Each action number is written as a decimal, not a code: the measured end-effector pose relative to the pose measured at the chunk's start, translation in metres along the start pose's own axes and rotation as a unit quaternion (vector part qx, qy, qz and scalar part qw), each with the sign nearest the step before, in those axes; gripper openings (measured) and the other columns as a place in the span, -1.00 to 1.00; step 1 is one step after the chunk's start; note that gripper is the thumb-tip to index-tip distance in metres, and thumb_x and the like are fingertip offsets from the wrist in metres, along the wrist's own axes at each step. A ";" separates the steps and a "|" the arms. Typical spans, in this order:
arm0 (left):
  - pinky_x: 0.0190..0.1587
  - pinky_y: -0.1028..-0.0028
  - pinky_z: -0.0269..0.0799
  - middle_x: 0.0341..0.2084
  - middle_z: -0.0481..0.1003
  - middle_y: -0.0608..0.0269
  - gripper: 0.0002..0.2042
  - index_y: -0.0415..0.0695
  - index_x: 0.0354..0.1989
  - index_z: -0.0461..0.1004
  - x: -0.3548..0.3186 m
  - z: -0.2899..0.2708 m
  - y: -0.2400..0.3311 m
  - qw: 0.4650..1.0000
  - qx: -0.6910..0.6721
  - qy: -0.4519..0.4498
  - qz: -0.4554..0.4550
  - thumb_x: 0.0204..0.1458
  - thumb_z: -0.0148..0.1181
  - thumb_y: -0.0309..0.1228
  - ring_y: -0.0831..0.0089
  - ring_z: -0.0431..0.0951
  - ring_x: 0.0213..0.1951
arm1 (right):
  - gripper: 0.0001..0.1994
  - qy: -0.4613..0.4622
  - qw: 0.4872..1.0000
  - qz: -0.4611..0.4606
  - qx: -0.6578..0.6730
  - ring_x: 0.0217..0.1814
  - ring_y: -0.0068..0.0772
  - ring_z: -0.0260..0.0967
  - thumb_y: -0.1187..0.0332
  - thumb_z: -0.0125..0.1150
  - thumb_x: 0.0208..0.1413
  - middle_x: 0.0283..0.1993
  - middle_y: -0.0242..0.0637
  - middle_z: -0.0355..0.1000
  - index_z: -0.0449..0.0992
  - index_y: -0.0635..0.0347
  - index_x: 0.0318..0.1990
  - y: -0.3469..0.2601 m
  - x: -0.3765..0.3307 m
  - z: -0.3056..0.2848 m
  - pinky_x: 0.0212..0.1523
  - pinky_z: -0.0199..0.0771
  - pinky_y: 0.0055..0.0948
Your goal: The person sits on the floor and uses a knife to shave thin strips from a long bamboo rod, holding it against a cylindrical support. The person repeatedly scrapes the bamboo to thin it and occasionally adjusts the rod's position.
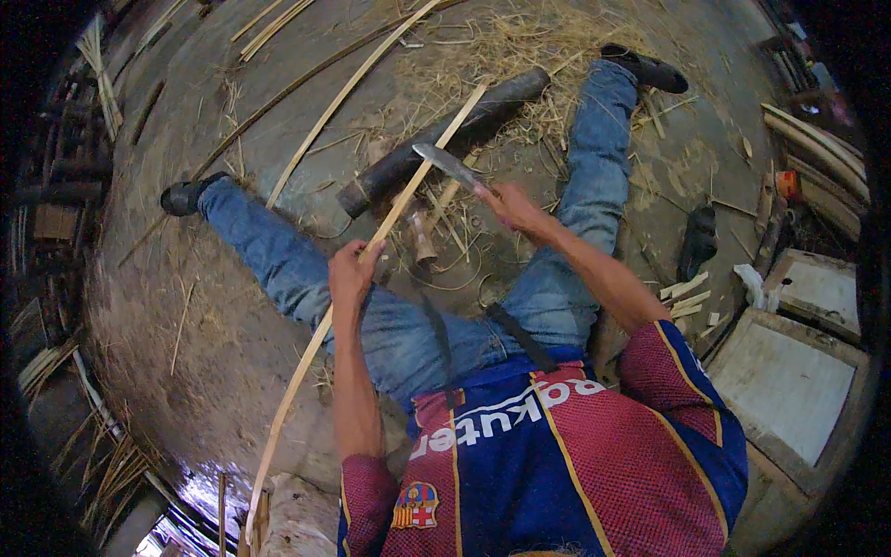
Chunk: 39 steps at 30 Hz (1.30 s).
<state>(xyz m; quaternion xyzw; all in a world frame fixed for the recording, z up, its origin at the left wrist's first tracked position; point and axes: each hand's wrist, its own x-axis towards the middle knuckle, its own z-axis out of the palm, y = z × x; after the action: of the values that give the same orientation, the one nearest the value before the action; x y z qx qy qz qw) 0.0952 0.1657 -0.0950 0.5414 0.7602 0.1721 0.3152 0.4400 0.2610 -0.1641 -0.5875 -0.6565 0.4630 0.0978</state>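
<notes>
My left hand (355, 271) is closed round a long pale strip (306, 357), which looks like split bamboo. The strip runs from beside my left side up across a dark round log (506, 100) lying between my spread legs. In my right hand (516, 208) is the handle of a knife (445, 165) with a broad, slightly hooked blade. Its blade lies across the strip, beside the log; whether it cuts into the strip I cannot tell. A short wooden piece (422, 243) stands or leans below the log.
Shavings (520, 42) litter the floor around the log's far end. Another long strip (325, 116) lies beyond my left leg. To the right are a dark shoe-like object (698, 241), short wood offcuts (687, 295) and a framed pale panel (789, 381). Stacked sticks line the left.
</notes>
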 end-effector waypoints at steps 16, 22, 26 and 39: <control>-0.21 -0.13 0.28 -0.42 0.50 -0.32 -0.44 -0.18 -0.15 0.35 -0.004 -0.005 0.025 0.997 0.002 0.065 -0.031 0.33 -0.39 0.11 -0.39 0.46 -0.26 | -0.30 0.034 0.994 0.037 0.102 -0.55 -0.19 0.40 -0.30 -0.10 0.25 -0.58 -0.16 0.41 0.48 0.31 -0.43 -0.016 -0.020 0.029 -0.45 0.38 -0.13; -0.23 -0.13 0.27 -0.45 0.48 -0.34 -0.44 -0.18 -0.12 0.32 -0.006 -0.001 0.024 0.997 0.003 0.067 -0.047 0.33 -0.39 0.13 -0.39 0.46 -0.27 | -0.28 0.008 0.992 0.038 0.119 -0.58 -0.12 0.34 -0.30 -0.09 0.24 -0.56 -0.11 0.42 0.48 0.35 -0.42 -0.011 -0.026 0.047 -0.46 0.36 -0.09; -0.24 -0.15 0.27 -0.48 0.48 -0.37 -0.46 -0.17 -0.10 0.30 -0.003 0.005 0.021 0.996 0.010 0.081 -0.040 0.33 -0.40 0.11 -0.41 0.46 -0.29 | -0.27 -0.011 0.991 0.057 0.117 -0.50 -0.07 0.38 -0.29 -0.08 0.24 -0.54 -0.05 0.42 0.48 0.38 -0.44 -0.010 -0.032 0.058 -0.38 0.39 -0.05; -0.29 -0.12 0.25 -0.37 0.48 -0.37 -0.43 -0.21 0.03 0.38 0.001 0.007 0.022 0.995 0.001 0.067 -0.072 0.33 -0.36 0.07 -0.39 0.45 -0.29 | -0.41 -0.012 0.996 0.005 0.088 -0.57 -0.35 0.33 -0.17 -0.02 0.29 -0.60 -0.26 0.35 0.52 0.30 -0.32 -0.022 -0.039 0.066 -0.51 0.30 -0.28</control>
<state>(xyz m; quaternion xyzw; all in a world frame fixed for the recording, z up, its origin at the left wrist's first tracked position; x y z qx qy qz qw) 0.1150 0.1740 -0.0871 0.4731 0.8167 0.1837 0.2746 0.3919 0.1970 -0.1686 -0.5741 -0.6117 0.5263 0.1388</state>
